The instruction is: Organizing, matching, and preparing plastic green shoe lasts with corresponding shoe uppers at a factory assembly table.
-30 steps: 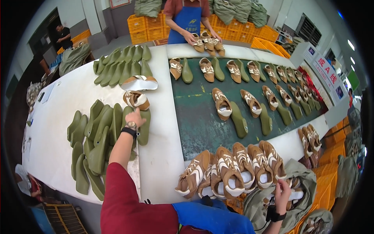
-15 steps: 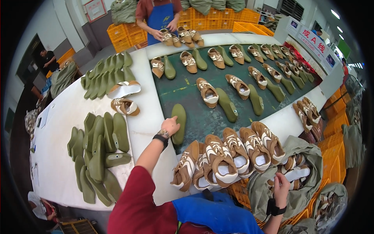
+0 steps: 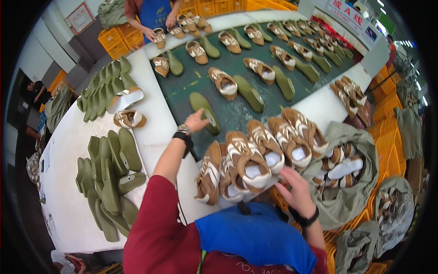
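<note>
My left hand point(image 3: 197, 121) rests on a green shoe last point(image 3: 200, 104) at the near left of the dark green surface. Its fingers are spread over the last's side and top rather than wrapped round it. Near the front edge, my right hand point(image 3: 295, 186) reaches up to the heel of a brown and white sneaker point(image 3: 273, 157), fingers apart; whether they touch it is hard to tell. That shoe belongs to a row of several laced sneakers, among them a large front one point(image 3: 248, 160) and a leftmost one point(image 3: 210, 173).
Sneakers paired with green lasts point(image 3: 248, 93) stand in rows farther off. Piled lasts point(image 3: 109, 178) lie on the white table point(image 3: 64, 192) at left. A grey-green sack point(image 3: 365, 160) of shoes sits in orange crates point(image 3: 388, 132) at right. Across the table, a person point(image 3: 155, 16) handles sneakers.
My right hand has left the sack of shoes and moved left to the sneaker row. My left hand stays at the same last, which now lies more tilted in view. The view has shifted.
</note>
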Motion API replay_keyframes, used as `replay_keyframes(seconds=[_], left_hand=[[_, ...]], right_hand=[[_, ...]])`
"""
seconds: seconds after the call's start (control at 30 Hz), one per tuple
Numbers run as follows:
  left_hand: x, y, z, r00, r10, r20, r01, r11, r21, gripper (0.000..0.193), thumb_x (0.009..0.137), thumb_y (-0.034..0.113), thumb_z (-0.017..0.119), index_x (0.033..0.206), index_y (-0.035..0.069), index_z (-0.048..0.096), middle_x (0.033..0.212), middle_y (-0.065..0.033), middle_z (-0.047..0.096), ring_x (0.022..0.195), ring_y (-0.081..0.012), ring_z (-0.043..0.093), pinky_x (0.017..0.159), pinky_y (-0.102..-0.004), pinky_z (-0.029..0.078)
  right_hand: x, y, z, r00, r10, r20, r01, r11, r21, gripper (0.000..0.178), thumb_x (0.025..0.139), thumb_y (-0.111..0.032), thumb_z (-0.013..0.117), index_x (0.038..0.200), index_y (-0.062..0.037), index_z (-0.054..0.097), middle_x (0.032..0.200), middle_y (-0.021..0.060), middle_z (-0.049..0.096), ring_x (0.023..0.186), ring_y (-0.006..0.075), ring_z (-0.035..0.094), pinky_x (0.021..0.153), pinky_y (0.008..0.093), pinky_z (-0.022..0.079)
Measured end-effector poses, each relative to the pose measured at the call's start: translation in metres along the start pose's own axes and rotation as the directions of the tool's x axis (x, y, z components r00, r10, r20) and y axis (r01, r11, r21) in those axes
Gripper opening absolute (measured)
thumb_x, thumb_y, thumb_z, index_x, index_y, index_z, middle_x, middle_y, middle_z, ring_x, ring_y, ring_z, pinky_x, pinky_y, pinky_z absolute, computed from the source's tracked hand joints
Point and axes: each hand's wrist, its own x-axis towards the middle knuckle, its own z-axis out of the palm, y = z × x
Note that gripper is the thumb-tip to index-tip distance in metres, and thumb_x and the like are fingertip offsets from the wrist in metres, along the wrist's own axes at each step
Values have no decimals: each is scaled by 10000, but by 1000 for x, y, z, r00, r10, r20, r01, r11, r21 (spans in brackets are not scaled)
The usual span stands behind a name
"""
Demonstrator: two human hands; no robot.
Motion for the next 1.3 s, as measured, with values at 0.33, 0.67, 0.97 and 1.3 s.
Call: replay_keyframes(seconds=[0.33, 0.67, 0.97, 1.3], left_hand=[[-194, 113, -45, 959, 278, -58, -281, 905, -320, 447, 812, 132, 652, 1222, 40, 500, 845, -100, 643, 762, -180, 635, 704, -285, 516], [-217, 171, -48, 775, 396, -492, -433, 901, 44, 327, 766, 84, 616, 1075, -9, 567, 827, -163, 631, 657, -284, 624, 582, -347, 499], [-239, 170, -74, 791, 423, -442, -468, 884, 9, 489, 732, 112, 683, 1193, 59, 526, 1034, -139, 538, 781, -234, 578, 678, -315, 500], [-197, 118, -79, 747, 549, -374, -548, 828, 120, 293, 680, 31, 650, 946, 49, 528, 996, -124, 568, 832, -315, 562, 714, -379, 487]], right_hand=[[24, -3, 29, 929, -247, 274, 270, 961, -49, 293, 734, -281, 700, 907, -89, 560, 803, 78, 561, 704, 286, 600, 575, 385, 470], [7, -47, 40, 866, -493, 88, 501, 846, -185, 248, 675, -237, 715, 845, -121, 576, 772, 19, 515, 641, 198, 545, 580, 324, 429], [39, -48, 50, 887, -448, -116, 443, 894, -66, 328, 631, -142, 741, 907, -77, 577, 823, 58, 548, 713, 246, 562, 618, 345, 467], [61, -54, 43, 885, -456, -95, 457, 889, -12, 434, 675, -72, 707, 1090, -78, 580, 1096, 130, 545, 858, 279, 579, 724, 342, 490]])
